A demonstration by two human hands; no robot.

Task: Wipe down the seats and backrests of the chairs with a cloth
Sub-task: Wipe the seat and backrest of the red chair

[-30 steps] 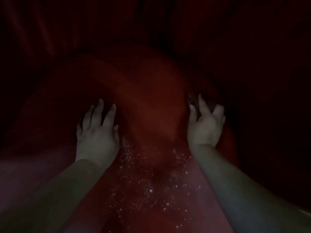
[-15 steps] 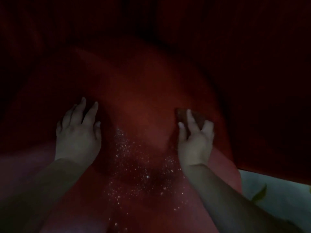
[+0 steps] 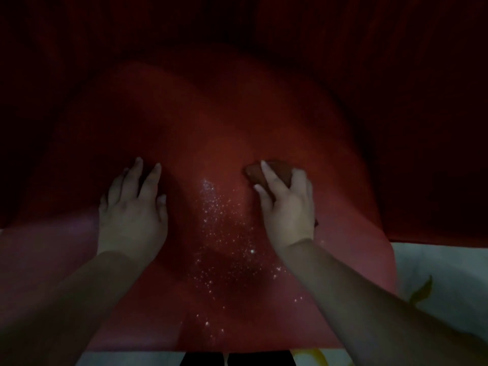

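The scene is very dark. A red chair surface (image 3: pixel 224 122) fills the middle of the head view, with glittering specks (image 3: pixel 221 241) down its centre. My right hand (image 3: pixel 286 204) holds a small dark brownish cloth (image 3: pixel 257 171) against the red surface; my fingers lie over it and most of it is hidden under my palm. My left hand (image 3: pixel 134 204) rests flat on the red surface to the left, fingers spread, holding nothing.
Dark red fabric (image 3: pixel 422 101) surrounds the chair at the back and sides. A pale surface with a leaf-like shape (image 3: pixel 435 286) shows at the lower right. Something black (image 3: pixel 237 359) sits at the bottom edge.
Both hands have slid toward me down the red surface, the right one carrying the cloth. The view has tilted, so the pale surface at the lower right now shows.
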